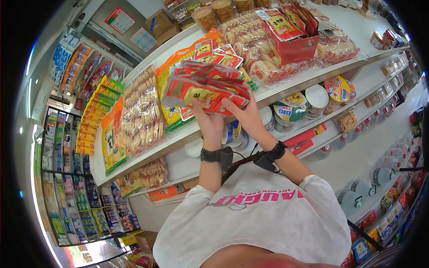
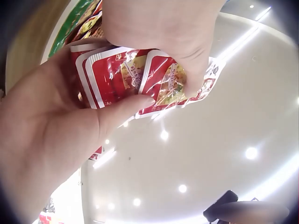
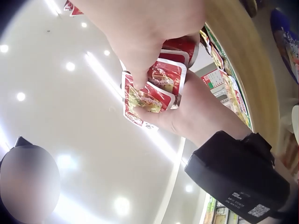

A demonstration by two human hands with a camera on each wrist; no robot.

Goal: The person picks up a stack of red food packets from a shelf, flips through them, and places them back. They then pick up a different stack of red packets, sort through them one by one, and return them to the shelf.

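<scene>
Both of my hands hold a stack of red snack packets (image 1: pixel 210 91) over the shelf top in the head view. My left hand (image 1: pixel 208 123) grips the left part of the stack, thumb on the front packet. At the other end, my right hand (image 1: pixel 250 117) pinches the packets with its thumb across their face. The left wrist view shows the left thumb (image 2: pixel 124 109) pressed along the shiny packets (image 2: pixel 117 77), with the right hand (image 2: pixel 159 28) close above. Several similar loose packets (image 1: pixel 219 56) lie just behind the stack.
A red display box (image 1: pixel 298 50) of packets stands on bagged round crackers (image 1: pixel 263 71). Left of the hands are bagged biscuits (image 1: pixel 142 105) and a row of yellow and green packs (image 1: pixel 91 116). Instant noodle tubs (image 1: pixel 290 109) fill the shelf below the front edge.
</scene>
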